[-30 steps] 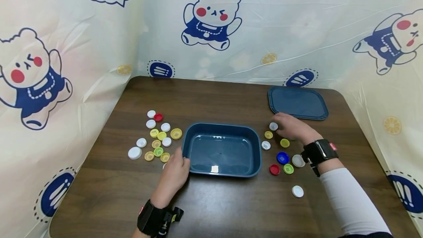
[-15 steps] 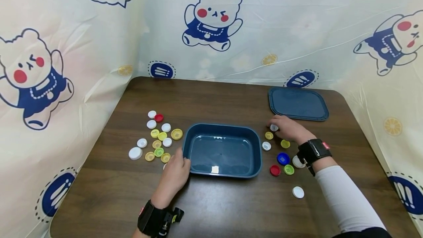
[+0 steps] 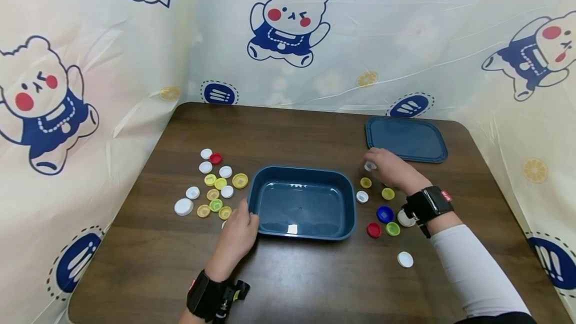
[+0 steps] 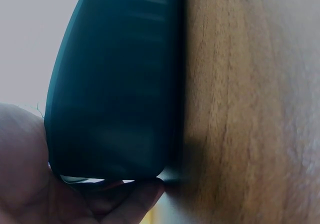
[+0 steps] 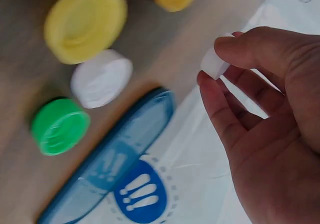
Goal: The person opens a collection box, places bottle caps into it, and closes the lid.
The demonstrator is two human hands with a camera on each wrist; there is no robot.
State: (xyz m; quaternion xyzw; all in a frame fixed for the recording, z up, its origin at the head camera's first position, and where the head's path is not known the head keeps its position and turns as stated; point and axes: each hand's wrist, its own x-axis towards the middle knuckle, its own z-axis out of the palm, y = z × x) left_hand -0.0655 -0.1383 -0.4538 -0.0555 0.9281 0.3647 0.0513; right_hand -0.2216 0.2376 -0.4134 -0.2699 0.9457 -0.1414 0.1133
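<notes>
My right hand [image 3: 394, 170] pinches a white bottle cap [image 5: 213, 64] between thumb and fingertips, just above the table, right of the tub. Beneath and around that hand lie a yellow cap [image 3: 366, 182], a second yellow cap [image 3: 388, 193] and a white cap [image 3: 362, 197]. A dark blue plastic tub [image 3: 306, 214] stands upright at the table's centre with nothing in it. My left hand [image 3: 239, 231] grips the tub's near left corner. In the left wrist view its thumb side rests at the rim and the fingers curl round the tub's end wall [image 4: 110, 99].
Several white, yellow, green and red caps lie left of the tub, such as a red one [image 3: 216, 158]. On the right are blue [image 3: 385, 214], red [image 3: 374, 230] and green [image 3: 393, 229] caps. The tub's lid [image 3: 407, 139] lies at the back right.
My right hand first reached a white cap on the table, closed its fingers on it, and has now raised it slightly. The left hand and tub have not moved.
</notes>
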